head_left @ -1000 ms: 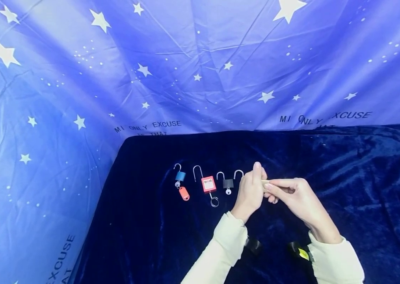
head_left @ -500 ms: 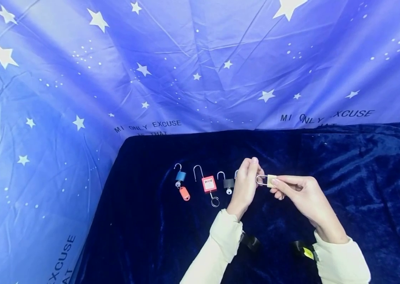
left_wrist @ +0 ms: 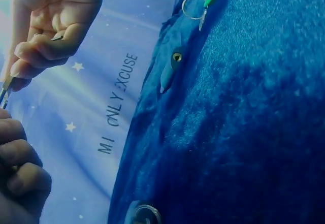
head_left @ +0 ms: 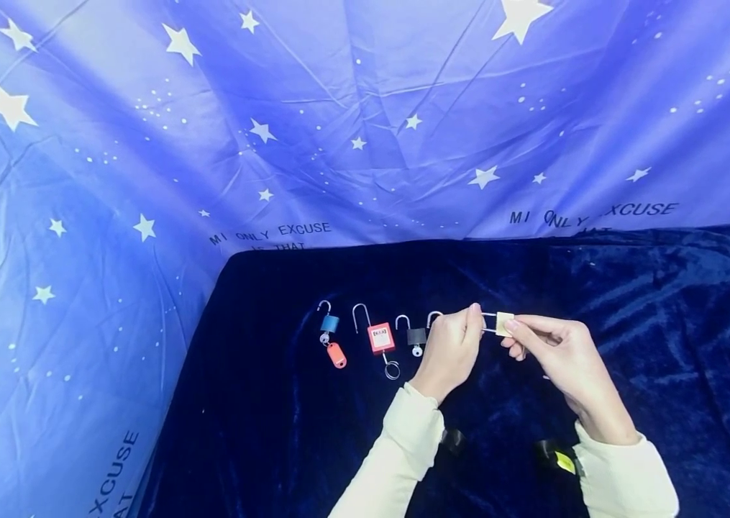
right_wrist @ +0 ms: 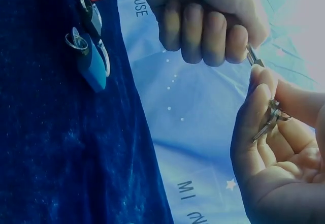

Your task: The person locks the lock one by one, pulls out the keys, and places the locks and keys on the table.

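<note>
Padlock body (head_left: 503, 324), square, brass-coloured: right hand (head_left: 565, 360) pinching it, left hand (head_left: 450, 352) gripping silver shackle (head_left: 490, 314); seemingly working shackle, next move likely needing steadiness.

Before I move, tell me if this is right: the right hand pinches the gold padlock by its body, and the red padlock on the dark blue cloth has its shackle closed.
No, the shackle of the red padlock on the cloth is open, not closed; the head view shows one end free. The right hand does pinch the gold padlock by its body.
</note>
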Tool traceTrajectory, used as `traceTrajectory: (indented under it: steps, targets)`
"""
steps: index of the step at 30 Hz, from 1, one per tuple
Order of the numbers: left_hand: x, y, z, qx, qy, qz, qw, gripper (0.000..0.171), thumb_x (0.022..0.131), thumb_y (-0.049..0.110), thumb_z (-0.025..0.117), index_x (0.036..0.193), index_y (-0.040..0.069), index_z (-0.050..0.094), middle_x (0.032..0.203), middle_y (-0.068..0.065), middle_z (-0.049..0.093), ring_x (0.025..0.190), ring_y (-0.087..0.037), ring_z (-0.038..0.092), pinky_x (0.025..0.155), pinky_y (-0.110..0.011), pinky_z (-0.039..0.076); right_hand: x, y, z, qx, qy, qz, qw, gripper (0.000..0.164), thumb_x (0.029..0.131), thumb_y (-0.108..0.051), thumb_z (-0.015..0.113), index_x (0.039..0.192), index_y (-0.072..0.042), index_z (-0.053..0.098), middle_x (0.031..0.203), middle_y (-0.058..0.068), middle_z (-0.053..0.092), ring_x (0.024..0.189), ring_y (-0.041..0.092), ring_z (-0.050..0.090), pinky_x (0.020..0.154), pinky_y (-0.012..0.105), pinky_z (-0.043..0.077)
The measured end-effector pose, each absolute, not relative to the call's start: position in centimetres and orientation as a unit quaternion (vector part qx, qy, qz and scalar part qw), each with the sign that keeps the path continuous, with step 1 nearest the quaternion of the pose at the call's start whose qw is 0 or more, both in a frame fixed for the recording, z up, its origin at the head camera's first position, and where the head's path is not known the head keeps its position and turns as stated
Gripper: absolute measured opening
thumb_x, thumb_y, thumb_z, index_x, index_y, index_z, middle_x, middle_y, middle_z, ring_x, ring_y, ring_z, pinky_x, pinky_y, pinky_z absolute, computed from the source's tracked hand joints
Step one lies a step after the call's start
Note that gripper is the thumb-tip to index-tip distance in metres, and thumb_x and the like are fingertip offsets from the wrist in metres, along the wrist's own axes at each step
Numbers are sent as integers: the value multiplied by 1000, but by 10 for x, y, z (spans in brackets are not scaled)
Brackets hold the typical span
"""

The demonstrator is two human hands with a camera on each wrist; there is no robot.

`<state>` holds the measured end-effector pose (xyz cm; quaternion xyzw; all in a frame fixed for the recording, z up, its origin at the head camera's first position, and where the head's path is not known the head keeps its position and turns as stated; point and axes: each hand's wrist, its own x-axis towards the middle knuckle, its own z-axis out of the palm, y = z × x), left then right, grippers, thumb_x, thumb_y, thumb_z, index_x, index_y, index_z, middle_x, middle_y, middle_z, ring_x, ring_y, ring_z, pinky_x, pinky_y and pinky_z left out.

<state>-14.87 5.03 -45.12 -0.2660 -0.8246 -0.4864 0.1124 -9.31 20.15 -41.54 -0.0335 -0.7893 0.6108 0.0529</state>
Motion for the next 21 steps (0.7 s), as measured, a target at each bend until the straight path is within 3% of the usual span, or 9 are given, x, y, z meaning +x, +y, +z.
traceTrajectory:
  steps: [5, 8, 17, 21]
  targets:
    - [-147, 50, -447, -294, -837, -460, 39, 41, 100, 39, 18, 75, 19, 42, 61, 12, 42, 50, 0, 37, 47, -15, 32, -92, 206, -415, -34, -795, 602, 59, 36, 88, -28, 58, 105, 4, 62, 74, 13, 65, 64, 21, 61, 55, 27, 48]
    - [-148, 49, -445, -319, -850, -419, 27, 40, 100, 41, 15, 78, 20, 41, 64, 12, 42, 52, -1, 37, 48, -15, 31, -92, 209, -414, -24, -797, 601, 57, 36, 88, -25, 57, 106, 7, 60, 74, 13, 65, 65, 24, 62, 62, 29, 51]
    - [-142, 57, -450, -319, -866, -373, 97, 37, 101, 35, 16, 77, 17, 37, 58, 6, 32, 49, -4, 32, 45, -16, 26, -93, 212, -415, -35, -800, 597, 36, 38, 88, -28, 58, 106, 5, 62, 75, 8, 66, 65, 21, 62, 63, 29, 51]
    - [-140, 60, -455, -317, -867, -374, 94, 36, 101, 34, 16, 77, 17, 36, 58, 7, 33, 48, -3, 32, 44, -15, 26, -93, 215, -416, -33, -811, 583, 25, 38, 88, -30, 58, 105, 4, 63, 75, 10, 66, 66, 22, 63, 63, 28, 50]
